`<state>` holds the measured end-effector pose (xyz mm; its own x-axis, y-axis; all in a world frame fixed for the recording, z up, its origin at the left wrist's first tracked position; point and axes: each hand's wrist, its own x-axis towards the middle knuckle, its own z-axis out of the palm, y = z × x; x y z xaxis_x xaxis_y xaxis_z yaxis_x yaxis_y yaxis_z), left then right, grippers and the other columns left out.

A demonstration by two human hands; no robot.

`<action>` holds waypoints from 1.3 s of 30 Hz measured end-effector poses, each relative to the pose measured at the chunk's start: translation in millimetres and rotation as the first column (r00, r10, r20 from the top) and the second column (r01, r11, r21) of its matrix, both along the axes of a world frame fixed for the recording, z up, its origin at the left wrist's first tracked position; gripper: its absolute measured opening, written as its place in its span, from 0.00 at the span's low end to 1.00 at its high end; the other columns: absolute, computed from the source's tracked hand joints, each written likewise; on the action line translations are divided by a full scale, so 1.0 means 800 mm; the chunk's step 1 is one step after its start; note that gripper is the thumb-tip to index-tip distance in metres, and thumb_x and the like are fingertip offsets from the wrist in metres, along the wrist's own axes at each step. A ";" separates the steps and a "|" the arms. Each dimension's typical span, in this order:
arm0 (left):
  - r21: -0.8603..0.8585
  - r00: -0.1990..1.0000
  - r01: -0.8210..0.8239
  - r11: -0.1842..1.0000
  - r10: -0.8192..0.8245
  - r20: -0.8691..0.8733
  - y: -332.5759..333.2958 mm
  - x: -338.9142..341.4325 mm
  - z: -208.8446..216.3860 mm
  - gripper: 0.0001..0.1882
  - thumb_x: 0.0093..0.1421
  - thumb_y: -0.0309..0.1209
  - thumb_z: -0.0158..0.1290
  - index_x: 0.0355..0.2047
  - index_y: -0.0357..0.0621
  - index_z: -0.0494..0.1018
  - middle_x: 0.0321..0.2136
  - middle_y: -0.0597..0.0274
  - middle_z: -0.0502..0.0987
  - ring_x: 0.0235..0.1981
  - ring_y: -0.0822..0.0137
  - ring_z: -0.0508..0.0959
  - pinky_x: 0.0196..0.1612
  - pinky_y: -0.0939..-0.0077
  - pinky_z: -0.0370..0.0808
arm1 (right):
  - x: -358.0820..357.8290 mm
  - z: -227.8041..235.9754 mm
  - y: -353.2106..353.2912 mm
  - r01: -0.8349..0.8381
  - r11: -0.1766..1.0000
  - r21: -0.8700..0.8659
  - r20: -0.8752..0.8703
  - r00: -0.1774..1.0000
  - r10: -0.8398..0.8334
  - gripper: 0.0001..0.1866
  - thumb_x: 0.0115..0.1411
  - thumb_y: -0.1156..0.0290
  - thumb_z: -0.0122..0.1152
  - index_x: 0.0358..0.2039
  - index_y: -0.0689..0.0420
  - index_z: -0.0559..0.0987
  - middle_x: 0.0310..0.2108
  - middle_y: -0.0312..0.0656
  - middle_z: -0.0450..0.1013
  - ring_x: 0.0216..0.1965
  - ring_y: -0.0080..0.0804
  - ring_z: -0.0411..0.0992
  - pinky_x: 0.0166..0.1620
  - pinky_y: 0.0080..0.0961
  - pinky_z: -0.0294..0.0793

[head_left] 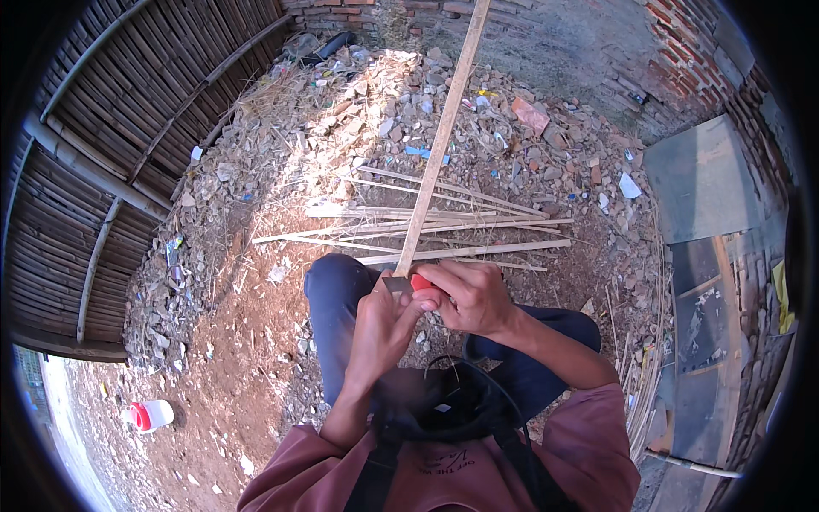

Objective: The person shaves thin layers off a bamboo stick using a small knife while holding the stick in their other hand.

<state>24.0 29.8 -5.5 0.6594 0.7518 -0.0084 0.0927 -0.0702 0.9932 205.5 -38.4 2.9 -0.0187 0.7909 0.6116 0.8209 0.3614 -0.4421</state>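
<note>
Both hands closed at knee level: the left hand (380, 320) gripped the near end of a long bamboo strip (440, 141), the right hand (471, 294) a red-handled knife (409, 282) set there, with finished slivers (444, 230) already piled on the ground ahead.

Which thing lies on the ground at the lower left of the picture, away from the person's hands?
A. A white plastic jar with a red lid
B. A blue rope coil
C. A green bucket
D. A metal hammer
A: a white plastic jar with a red lid lies on its side on the bare earth, far from both hands.
</note>
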 end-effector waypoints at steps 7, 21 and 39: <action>0.037 0.998 -0.039 0.999 0.038 0.049 -0.003 0.002 0.005 0.14 0.67 0.30 0.66 0.42 0.33 0.73 0.21 0.71 0.67 0.25 0.80 0.63 0.26 0.77 0.64 | -0.004 0.001 -0.001 0.030 1.000 0.002 0.018 0.999 -0.030 0.18 0.57 0.69 0.70 0.48 0.59 0.83 0.30 0.44 0.80 0.26 0.44 0.81 0.29 0.37 0.80; 0.108 0.991 -0.131 0.986 0.128 0.033 -0.009 0.011 0.017 0.16 0.68 0.34 0.67 0.34 0.37 0.72 0.23 0.78 0.63 0.25 0.82 0.59 0.24 0.79 0.57 | -0.005 0.005 0.002 0.115 0.993 0.031 0.039 0.992 -0.116 0.17 0.59 0.71 0.68 0.49 0.59 0.83 0.30 0.42 0.81 0.26 0.40 0.82 0.28 0.34 0.79; 0.191 0.974 -0.103 0.976 0.138 -0.177 -0.017 -0.004 0.034 0.24 0.70 0.39 0.64 0.26 0.40 0.63 0.16 0.66 0.60 0.21 0.74 0.57 0.23 0.69 0.60 | 0.022 0.022 0.011 0.211 0.970 0.120 0.018 0.977 -0.214 0.15 0.68 0.62 0.67 0.50 0.56 0.84 0.30 0.41 0.82 0.25 0.38 0.81 0.27 0.34 0.78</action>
<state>20.9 15.8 21.7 0.5631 0.8262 0.0188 0.2958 -0.2228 0.9289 223.1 -29.3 20.6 0.1222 0.7021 0.7015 0.8968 0.2247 -0.3812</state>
